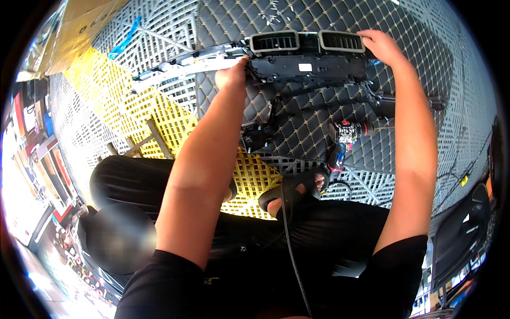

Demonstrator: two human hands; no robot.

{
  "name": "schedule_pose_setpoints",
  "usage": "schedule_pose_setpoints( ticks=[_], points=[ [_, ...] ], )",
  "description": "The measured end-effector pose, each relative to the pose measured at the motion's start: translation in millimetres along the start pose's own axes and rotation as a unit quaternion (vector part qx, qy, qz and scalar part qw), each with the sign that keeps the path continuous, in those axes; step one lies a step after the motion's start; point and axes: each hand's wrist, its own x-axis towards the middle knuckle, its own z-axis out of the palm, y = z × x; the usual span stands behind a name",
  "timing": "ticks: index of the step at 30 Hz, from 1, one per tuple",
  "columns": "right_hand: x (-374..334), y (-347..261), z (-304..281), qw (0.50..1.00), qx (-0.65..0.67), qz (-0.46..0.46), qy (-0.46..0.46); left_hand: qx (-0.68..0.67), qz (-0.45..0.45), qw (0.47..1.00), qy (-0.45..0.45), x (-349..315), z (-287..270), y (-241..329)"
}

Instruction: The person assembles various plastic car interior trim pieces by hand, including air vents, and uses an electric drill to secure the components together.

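A long black car dashboard trim panel [334, 68] lies across the far part of a quilted black mat [319, 133]. Two grey-framed air vents, a left vent [274, 41] and a right vent [342, 42], sit along its far edge. My left hand [231, 77] is closed on the panel beside the left vent, where a silvery strip [194, 68] runs off to the left. At the panel's other end my right hand [381, 48] grips the outer edge by the right vent, fingertips partly hidden. Nearer me lies another black trim frame [319, 95].
A cordless drill [345, 134] lies on the mat near my sandalled foot [303, 189]. Small loose fasteners [273, 17] are scattered at the far edge. Grey and yellow grid flooring [170, 117] surrounds the mat. A cardboard box [79, 32] stands far left; a cable [291, 250] hangs before me.
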Motion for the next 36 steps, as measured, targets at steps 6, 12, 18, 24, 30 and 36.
schedule_pose_setpoints(
  ticks=[6,12,18,24,30,36],
  points=[
    [-1,-59,-24,0.998,-0.043,0.034,-0.009,0.017,-0.113,0.993,-0.008,-21,-7,33],
    [-2,-44,-38,0.997,-0.072,0.02,-0.017,-0.01,-0.112,0.993,-0.022,-37,8,39],
    [13,-32,-21,0.992,-0.115,-0.033,0.043,-0.037,-0.09,0.995,-0.033,-40,11,29],
    [8,-39,-17,0.991,-0.128,0.031,-0.005,0.041,-0.154,0.986,-0.037,-18,10,34],
    [-42,-73,-36,0.963,-0.001,0.063,0.262,0.01,-0.161,0.986,-0.05,0,5,23],
    [-233,-97,89,0.785,0.093,0.477,0.383,0.262,-0.161,0.951,-0.039,-8,-4,50]
  ],
)
